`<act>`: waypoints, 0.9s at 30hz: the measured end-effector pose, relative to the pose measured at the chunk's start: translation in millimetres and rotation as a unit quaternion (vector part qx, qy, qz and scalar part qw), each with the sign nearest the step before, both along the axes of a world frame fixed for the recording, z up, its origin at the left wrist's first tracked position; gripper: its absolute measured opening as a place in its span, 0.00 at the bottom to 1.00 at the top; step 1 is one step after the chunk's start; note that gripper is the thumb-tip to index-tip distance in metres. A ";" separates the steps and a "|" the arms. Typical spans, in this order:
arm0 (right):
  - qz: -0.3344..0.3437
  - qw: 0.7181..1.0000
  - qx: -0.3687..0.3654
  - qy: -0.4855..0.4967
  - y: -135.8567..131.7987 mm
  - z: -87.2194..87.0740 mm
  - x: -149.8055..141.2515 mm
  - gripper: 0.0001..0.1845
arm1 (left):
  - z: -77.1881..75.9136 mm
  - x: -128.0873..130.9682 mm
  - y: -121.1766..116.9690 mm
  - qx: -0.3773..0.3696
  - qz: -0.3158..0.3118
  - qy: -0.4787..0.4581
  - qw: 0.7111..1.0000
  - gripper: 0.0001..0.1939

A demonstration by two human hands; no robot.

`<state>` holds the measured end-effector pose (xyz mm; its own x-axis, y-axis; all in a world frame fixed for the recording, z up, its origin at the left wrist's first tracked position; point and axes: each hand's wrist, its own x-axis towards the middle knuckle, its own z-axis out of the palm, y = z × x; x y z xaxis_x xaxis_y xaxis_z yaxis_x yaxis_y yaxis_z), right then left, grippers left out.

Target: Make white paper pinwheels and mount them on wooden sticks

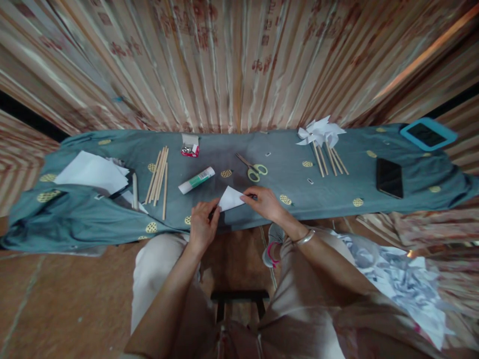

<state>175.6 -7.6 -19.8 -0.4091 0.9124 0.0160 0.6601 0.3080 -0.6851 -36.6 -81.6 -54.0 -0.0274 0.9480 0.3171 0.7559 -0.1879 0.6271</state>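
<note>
While the left hand (204, 222) pinches one corner of the folded white paper triangle (230, 198) between thumb and fingers, the right hand (262, 202) grips the opposite corner. The triangle is at the near edge of the cloth-covered table (284, 149). Beyond it, the glue stick (196, 180) and the scissors (251, 167) lie apart, with bare cloth between them. More open cloth stretches from the scissors to the paper pinwheels (322, 133); wooden sticks (159, 177) lie left of the glue stick.
</note>
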 end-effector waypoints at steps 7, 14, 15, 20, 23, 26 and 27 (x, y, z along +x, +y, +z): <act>0.052 0.998 -0.002 0.027 3.3 -1.1 3.2 0.07 | 5.6 2.7 -1.5 -0.002 -0.036 -0.054 0.998 0.14; 0.118 0.989 -0.046 0.078 4.2 -4.0 14.5 0.07 | 10.0 6.0 -7.5 -0.016 -0.088 -0.029 0.996 0.11; 0.125 0.987 -0.052 0.082 4.1 -4.5 16.0 0.07 | 10.2 5.6 -8.5 -0.014 -0.085 -0.025 0.996 0.11; 0.133 0.986 -0.062 0.081 4.4 -3.9 15.8 0.07 | 9.0 4.3 -9.7 -0.012 -0.058 -0.007 0.998 0.14; 0.085 0.993 -0.057 0.053 2.6 -2.0 9.5 0.09 | 6.2 4.8 -6.8 -0.017 -0.042 0.006 0.999 0.15; 0.020 0.998 -0.047 0.029 -0.7 -0.3 2.0 0.08 | 2.8 4.7 -2.7 -0.017 -0.022 0.011 1.000 0.15; 0.006 0.999 -0.044 0.023 -1.5 0.3 -0.2 0.08 | 2.2 4.6 -1.6 -0.016 -0.015 0.012 1.000 0.15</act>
